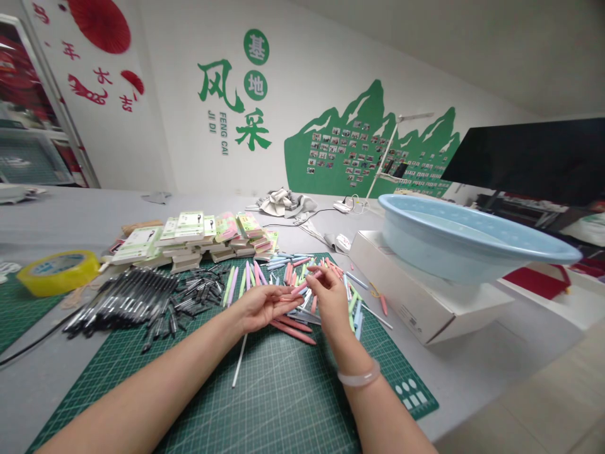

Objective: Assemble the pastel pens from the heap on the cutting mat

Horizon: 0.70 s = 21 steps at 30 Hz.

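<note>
Over the green cutting mat (283,391), both of my hands meet on a pink pen barrel (299,289). My right hand (331,306) pinches its upper end between thumb and fingertips. With its palm turned up, my left hand (265,308) has its fingers closed about the lower end. Just beneath lie darker pink pen barrels (295,331). A thin white stick (239,362) reaches down from below my left hand. Behind and around the hands are scattered green, purple, blue and pink pen parts (250,275), partly hidden by my fingers.
Black pens (127,296) and short black pen parts (198,290) are heaped at left, near yellow tape (59,272). Small boxes (189,230) are stacked behind. At right, a light-blue basin (458,246) rests on a white carton (416,302). A cloth (283,203) lies farther back.
</note>
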{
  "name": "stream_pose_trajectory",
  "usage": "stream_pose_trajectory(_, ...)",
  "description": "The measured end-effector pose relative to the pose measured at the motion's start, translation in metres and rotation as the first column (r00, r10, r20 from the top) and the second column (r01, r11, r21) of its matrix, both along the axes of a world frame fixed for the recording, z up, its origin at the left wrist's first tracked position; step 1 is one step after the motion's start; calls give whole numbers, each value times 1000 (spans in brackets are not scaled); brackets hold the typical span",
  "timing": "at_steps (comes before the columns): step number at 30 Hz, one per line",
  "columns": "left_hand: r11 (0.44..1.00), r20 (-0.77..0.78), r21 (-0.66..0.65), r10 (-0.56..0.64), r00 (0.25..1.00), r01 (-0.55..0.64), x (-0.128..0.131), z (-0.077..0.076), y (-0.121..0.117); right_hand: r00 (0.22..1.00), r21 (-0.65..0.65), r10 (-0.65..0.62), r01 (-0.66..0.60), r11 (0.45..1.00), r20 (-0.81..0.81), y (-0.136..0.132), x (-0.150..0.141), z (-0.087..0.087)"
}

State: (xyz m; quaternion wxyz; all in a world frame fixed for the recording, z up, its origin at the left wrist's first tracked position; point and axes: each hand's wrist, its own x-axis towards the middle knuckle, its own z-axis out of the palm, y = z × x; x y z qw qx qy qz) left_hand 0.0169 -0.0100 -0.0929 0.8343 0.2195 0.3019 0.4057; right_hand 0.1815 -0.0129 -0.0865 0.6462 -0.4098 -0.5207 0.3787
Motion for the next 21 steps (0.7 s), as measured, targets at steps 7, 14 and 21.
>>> stream_pose_trajectory(7, 996, -39, 78, -28, 999, 31, -3, 0, 0, 971, -50, -41, 30, 998, -236, 9, 10, -2)
stream_pose_trajectory(14, 984, -114, 180, 15, 993, 6, -1, 6, -4, 948, 5, 88, -94, 996, 307, 3, 3, -2)
stream_pose_trajectory(21, 950, -126, 312, 35, 991, 6, 2, 1, -5, 637, 142, -61, -77, 987, 769, -5, -5, -7)
